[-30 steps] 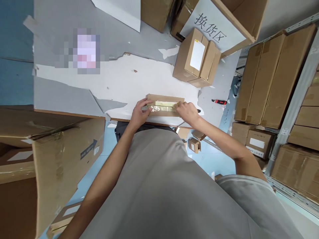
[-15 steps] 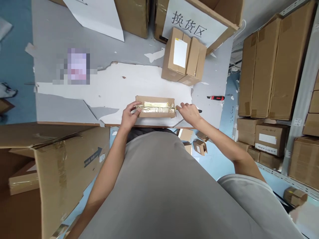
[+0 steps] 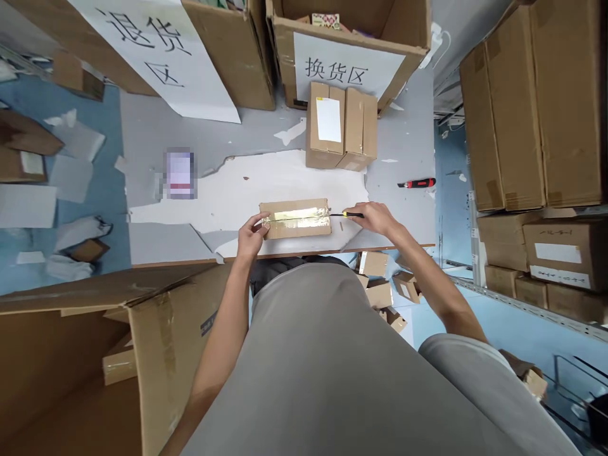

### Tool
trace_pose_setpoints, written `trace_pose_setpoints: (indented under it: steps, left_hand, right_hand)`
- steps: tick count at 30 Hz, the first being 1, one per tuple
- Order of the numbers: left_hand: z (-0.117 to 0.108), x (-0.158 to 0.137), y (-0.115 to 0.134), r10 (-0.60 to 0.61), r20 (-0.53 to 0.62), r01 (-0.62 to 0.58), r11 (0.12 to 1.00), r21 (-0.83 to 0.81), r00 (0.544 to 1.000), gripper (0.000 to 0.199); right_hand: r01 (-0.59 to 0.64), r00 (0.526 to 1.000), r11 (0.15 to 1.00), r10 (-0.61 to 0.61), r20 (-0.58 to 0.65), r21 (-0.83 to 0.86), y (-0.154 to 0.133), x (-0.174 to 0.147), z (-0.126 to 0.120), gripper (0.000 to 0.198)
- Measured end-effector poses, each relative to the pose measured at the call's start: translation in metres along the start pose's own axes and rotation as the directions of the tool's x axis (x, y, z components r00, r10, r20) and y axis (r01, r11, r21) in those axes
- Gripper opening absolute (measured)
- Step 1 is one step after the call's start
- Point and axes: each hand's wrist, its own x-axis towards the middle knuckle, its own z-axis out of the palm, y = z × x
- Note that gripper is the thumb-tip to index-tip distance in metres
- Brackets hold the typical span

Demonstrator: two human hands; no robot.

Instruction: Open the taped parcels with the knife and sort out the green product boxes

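Observation:
A small cardboard box (image 3: 295,229), sealed along its top seam with shiny clear tape, lies near the table's front edge. My left hand (image 3: 251,238) grips its left end, fingers and thumb on the cardboard. On the other side, my right hand (image 3: 377,217) is closed around a slim screwdriver (image 3: 352,215) with a yellow and black handle. Its thin dark shaft points left, the tip at the box's right end by the taped seam; whether it is under the tape I cannot tell.
A red and black utility knife (image 3: 422,183) lies on the table at right. Two cardboard boxes (image 3: 325,155) stand behind the work, before large open cartons bearing paper signs (image 3: 380,63). A big open carton (image 3: 180,342) stands at lower left; shelves of boxes (image 3: 567,114) line the right.
The view has shifted, showing more of the cartons behind. My right hand has drawn back slightly from the box's end, exposing the tool's shaft. My left hand keeps its hold on the box.

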Motion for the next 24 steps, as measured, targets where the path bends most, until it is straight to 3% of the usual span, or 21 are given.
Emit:
trace_pose_setpoints:
  steps: [2,5,8,12,15,18,21,24]
  left_hand:
    - [-0.006,0.002,0.000,-0.079,-0.042,0.076,0.995,-0.068,0.996,0.063]
    - [-0.014,0.003,-0.001,-0.141,-0.073,0.130,0.983,-0.130,0.987,0.061]
    - [-0.022,0.004,-0.006,-0.148,-0.103,0.135,0.983,-0.123,0.984,0.057]
    - [-0.035,0.006,-0.015,-0.121,-0.218,0.106,0.991,-0.075,0.968,0.050]
    - [-0.041,0.007,-0.020,-0.106,-0.285,0.100,0.994,-0.036,0.953,0.045]
    - [-0.031,0.007,-0.021,-0.097,-0.255,0.099,0.995,-0.007,0.962,0.045]
    - [0.000,0.006,-0.022,-0.058,-0.134,0.058,0.998,-0.007,0.989,0.043]
    - [0.043,0.008,-0.022,-0.029,0.010,0.030,0.998,-0.052,1.000,0.041]
  right_hand:
    - [-0.036,0.990,0.931,0.083,-0.115,0.364,0.015,0.005,0.022,0.028]
    - [-0.105,0.939,0.624,0.320,-0.130,0.774,0.011,0.019,0.064,0.050]
    - [-0.175,0.895,0.363,0.447,-0.006,0.915,-0.016,0.031,0.102,0.063]
    - [-0.217,0.897,0.216,0.430,0.107,0.952,-0.058,0.036,0.127,0.062]
    - [-0.173,0.906,0.179,0.415,0.085,0.968,-0.078,0.035,0.129,0.061]
    - [-0.111,0.894,0.191,0.449,0.013,0.975,-0.083,0.029,0.116,0.064]
    - [-0.039,0.865,0.282,0.490,-0.109,0.959,-0.073,0.017,0.091,0.066]
    - [-0.042,0.839,0.451,0.500,-0.213,0.891,-0.058,0.004,0.064,0.066]
